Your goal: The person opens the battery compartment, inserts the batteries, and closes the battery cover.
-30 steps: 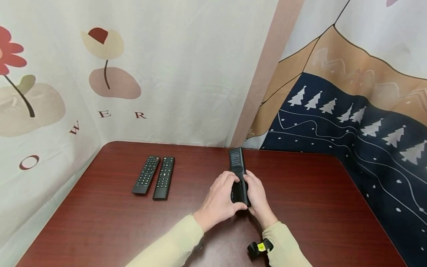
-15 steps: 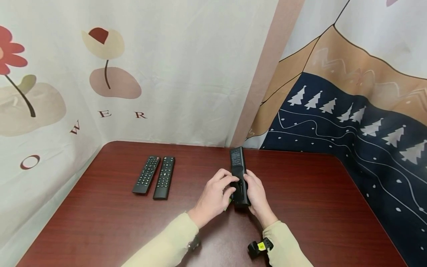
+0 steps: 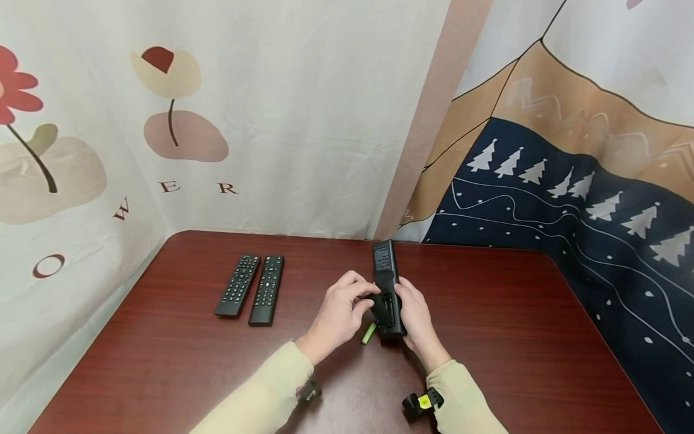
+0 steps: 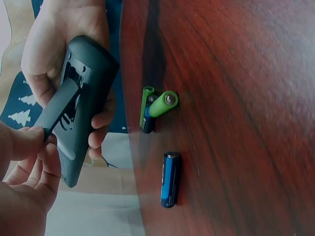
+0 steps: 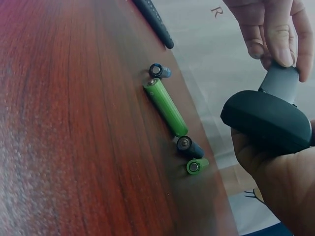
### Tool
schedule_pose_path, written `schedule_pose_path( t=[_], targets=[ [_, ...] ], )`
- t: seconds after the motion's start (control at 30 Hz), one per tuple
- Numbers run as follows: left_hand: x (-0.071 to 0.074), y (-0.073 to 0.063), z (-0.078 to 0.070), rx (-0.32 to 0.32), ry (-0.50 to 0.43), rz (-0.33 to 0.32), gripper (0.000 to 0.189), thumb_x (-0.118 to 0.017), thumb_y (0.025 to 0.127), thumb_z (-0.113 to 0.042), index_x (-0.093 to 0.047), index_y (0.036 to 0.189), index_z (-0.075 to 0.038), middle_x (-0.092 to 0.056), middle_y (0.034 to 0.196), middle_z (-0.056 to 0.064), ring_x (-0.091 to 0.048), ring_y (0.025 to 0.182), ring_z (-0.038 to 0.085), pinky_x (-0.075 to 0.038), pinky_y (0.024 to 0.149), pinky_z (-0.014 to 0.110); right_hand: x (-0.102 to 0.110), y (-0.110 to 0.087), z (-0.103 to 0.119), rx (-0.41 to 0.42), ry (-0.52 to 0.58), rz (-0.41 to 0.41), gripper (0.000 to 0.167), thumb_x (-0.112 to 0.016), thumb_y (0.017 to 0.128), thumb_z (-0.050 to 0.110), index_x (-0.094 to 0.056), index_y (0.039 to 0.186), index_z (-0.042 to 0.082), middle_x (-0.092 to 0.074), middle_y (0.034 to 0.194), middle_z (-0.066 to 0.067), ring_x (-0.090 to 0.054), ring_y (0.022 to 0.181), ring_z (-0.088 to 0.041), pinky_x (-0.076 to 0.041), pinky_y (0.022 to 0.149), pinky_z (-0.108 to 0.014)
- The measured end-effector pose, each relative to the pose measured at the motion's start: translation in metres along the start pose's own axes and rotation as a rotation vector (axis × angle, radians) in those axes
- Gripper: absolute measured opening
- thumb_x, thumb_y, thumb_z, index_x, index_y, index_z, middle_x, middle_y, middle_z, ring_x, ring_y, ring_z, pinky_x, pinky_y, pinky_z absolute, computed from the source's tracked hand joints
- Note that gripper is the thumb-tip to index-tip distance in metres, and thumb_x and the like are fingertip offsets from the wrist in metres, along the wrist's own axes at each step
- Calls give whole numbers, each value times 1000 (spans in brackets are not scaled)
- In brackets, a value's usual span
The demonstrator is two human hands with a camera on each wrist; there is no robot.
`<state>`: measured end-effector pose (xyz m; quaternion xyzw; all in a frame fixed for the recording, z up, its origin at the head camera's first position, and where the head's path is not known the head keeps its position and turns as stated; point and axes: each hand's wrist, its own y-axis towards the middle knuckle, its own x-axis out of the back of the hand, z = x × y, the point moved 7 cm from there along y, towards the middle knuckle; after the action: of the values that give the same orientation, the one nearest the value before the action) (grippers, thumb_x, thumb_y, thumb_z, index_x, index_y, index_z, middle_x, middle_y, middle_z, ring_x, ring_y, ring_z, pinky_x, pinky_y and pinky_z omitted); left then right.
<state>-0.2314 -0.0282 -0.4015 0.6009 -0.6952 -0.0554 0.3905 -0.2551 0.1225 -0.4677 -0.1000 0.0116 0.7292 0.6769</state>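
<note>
My right hand [image 3: 420,316] grips a black remote control [image 3: 383,260] from the right, its labelled back facing up. Between thumb and fingertips, my left hand [image 3: 337,310] pinches the battery cover [image 4: 59,104], which is tilted away from the remote's back. Beneath the cover the battery compartment [image 4: 75,73] is exposed, partly hidden by it. In the left wrist view, green batteries [image 4: 163,103] and a blue battery [image 4: 170,181] lie on the table below the remote. From the right wrist, the lifted cover [image 5: 280,84] stands up beyond the remote's end [image 5: 266,120].
Two more black remotes, one on the left [image 3: 238,286] and one beside it [image 3: 267,290], lie buttons up on the reddish-brown table [image 3: 162,361]. Printed curtains [image 3: 303,120] hang along the table's back and sides. Each wrist carries a strapped camera [image 3: 420,402].
My left hand has drawn back leftward from the remote, lifting the battery cover off its back. A green battery beside the remote has come into view. The right hand stays nearly still.
</note>
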Motion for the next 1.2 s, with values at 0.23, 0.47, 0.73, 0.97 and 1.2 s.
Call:
schedule_pose_path(
  t=[0.23, 0.47, 0.73, 0.97, 1.2],
  targets=[
    [8, 1, 7, 31, 42, 10, 24, -75, 87, 10, -78, 105, -6, -60, 96, 2, -63, 78, 13, -55, 70, 26, -1, 0, 0, -1, 9, 7, 45, -31, 108, 17, -50, 145, -1, -63, 127, -27, -70, 97, -21, -59, 75, -35],
    [16, -1, 16, 65, 99, 16, 26, -74, 88, 9, -78, 107, -7, -58, 96, 0, -58, 76, 10, -52, 67, 25, -1, 1, 0, -23, 39, 24, 46, -32, 109, 18, -46, 150, 4, -54, 140, -32, -69, 99, -30, -60, 85, -40],
    [24, -4, 26, 110, 125, 36, 26, -71, 91, 9, -78, 109, -9, -58, 98, 0, -59, 77, 10, -53, 68, 25, 0, 1, 0, -22, 52, 19, 46, -31, 109, 18, -43, 152, 4, -54, 141, -31, -69, 103, -32, -59, 87, -42],
    [30, -7, 37, 139, 150, 34, 26, -72, 90, 10, -79, 108, -8, -57, 97, -1, -59, 77, 10, -52, 67, 25, 3, 2, -1, -31, 61, 4, 46, -30, 109, 19, -42, 151, 5, -54, 142, -30, -67, 109, -32, -59, 87, -41],
    [35, -8, 45, 161, 179, 30, 26, -73, 88, 10, -79, 107, -7, -57, 95, 0, -57, 76, 11, -51, 66, 25, 4, 3, 1, -7, 79, -17, 40, -30, 109, 17, -44, 144, 5, -52, 142, -33, -69, 103, -26, -60, 87, -43]
  ],
)
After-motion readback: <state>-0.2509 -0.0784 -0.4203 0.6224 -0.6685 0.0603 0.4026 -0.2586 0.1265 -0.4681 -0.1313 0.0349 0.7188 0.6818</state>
